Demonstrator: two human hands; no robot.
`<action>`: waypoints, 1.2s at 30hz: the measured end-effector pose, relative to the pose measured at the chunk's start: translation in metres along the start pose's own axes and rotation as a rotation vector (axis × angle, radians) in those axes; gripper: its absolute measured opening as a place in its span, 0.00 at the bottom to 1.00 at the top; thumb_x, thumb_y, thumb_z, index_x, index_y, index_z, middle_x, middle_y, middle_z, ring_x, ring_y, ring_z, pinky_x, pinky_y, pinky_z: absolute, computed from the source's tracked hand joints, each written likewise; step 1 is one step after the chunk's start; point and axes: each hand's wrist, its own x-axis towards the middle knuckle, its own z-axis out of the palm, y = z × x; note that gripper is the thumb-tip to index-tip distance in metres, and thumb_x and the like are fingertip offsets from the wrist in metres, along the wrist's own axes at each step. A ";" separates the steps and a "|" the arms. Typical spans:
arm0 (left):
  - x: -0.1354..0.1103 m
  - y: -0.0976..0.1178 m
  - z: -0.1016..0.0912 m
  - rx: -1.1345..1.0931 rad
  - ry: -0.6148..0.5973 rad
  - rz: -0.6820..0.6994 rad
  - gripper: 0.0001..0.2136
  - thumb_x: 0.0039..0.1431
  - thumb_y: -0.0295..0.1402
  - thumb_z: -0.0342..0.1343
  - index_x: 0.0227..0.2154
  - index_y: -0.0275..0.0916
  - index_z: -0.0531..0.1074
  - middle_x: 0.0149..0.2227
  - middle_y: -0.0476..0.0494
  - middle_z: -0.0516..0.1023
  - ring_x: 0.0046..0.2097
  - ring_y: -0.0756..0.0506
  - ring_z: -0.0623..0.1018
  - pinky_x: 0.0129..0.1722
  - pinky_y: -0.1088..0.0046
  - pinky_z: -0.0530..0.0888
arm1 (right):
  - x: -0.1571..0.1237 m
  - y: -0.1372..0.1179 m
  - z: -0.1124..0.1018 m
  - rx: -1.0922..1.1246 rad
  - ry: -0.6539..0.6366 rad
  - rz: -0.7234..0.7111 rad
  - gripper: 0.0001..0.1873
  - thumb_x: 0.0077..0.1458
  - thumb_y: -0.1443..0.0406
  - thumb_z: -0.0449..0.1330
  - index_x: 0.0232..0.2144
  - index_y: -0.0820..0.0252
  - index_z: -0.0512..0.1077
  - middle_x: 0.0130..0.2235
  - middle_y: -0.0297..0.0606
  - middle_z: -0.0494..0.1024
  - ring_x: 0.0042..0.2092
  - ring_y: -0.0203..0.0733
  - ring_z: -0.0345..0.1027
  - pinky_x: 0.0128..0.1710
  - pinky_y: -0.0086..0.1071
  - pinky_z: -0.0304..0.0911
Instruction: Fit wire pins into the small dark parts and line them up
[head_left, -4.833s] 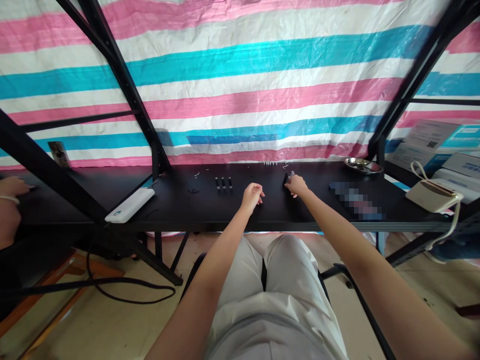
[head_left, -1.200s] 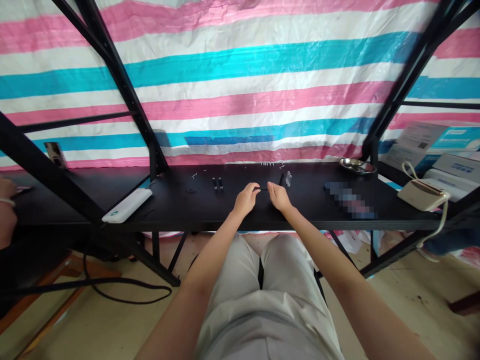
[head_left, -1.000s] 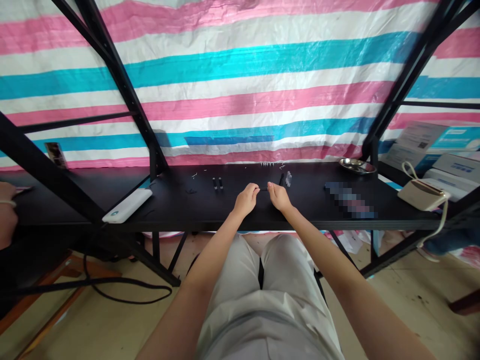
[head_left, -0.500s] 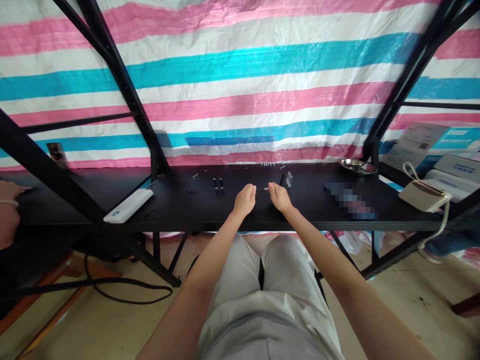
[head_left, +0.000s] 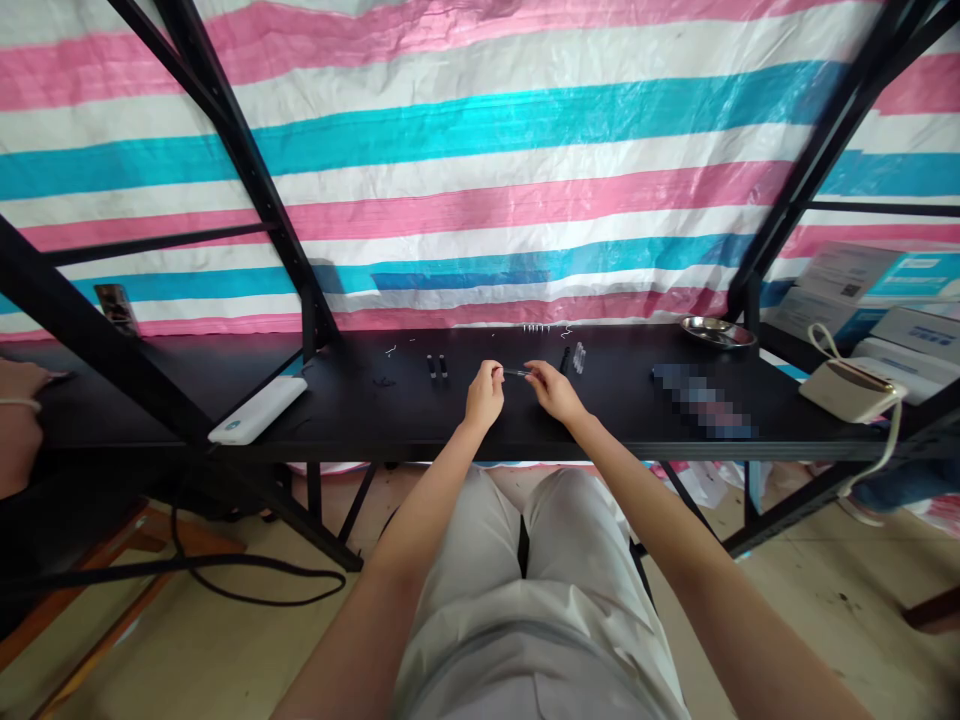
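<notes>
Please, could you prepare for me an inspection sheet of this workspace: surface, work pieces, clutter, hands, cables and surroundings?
Surface: black tabletop, with loose bits scattered on it.
Work pieces: a thin piece between the hands; two dark tubes with pale ends, left of them; clear tubes and dark pieces beyond the right hand; small white pieces in a row near the far edge.
Clutter: white scraps, dark strands, white case, metal dish, a pixelated item.
Hands: left hand and right hand each grip the thin piece.
Cables: black looped cord, low at left; its connection is unclear.
Surroundings: striped sheet behind; cream bag and boxes at right; another person's hand at far left.
</notes>
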 end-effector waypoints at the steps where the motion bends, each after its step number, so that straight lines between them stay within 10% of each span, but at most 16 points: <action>1: 0.000 0.000 0.000 -0.003 0.003 -0.003 0.08 0.62 0.32 0.39 0.37 0.40 0.63 0.32 0.47 0.72 0.35 0.49 0.74 0.39 0.74 0.68 | 0.000 0.000 0.000 -0.038 -0.007 -0.027 0.15 0.59 0.59 0.46 0.44 0.58 0.66 0.38 0.39 0.71 0.37 0.38 0.67 0.38 0.30 0.62; 9: 0.002 -0.008 0.002 -0.012 0.121 -0.026 0.06 0.60 0.31 0.45 0.38 0.39 0.65 0.35 0.44 0.73 0.36 0.49 0.74 0.38 0.74 0.69 | 0.000 -0.001 -0.002 -0.336 0.073 0.016 0.13 0.59 0.63 0.47 0.39 0.59 0.71 0.38 0.43 0.70 0.38 0.42 0.66 0.33 0.31 0.62; 16: 0.003 -0.006 0.004 -0.251 -0.196 0.015 0.06 0.56 0.27 0.49 0.36 0.38 0.69 0.33 0.47 0.74 0.30 0.52 0.75 0.32 0.79 0.70 | 0.000 -0.002 -0.002 -0.198 -0.042 -0.205 0.14 0.61 0.62 0.46 0.41 0.57 0.69 0.36 0.40 0.71 0.38 0.39 0.66 0.38 0.30 0.62; 27: 0.002 -0.006 0.004 -0.227 -0.272 0.019 0.08 0.54 0.29 0.50 0.37 0.38 0.67 0.33 0.49 0.73 0.21 0.57 0.66 0.25 0.79 0.66 | 0.000 0.004 0.002 -0.253 -0.113 -0.129 0.09 0.57 0.64 0.51 0.34 0.59 0.70 0.32 0.37 0.73 0.33 0.37 0.65 0.33 0.28 0.59; 36: 0.003 -0.006 0.004 -0.160 -0.238 -0.004 0.04 0.52 0.29 0.51 0.30 0.37 0.69 0.31 0.50 0.73 0.20 0.57 0.63 0.24 0.80 0.63 | 0.006 0.027 -0.017 -0.404 0.158 0.520 0.09 0.53 0.62 0.53 0.32 0.58 0.72 0.32 0.38 0.77 0.34 0.40 0.69 0.33 0.29 0.58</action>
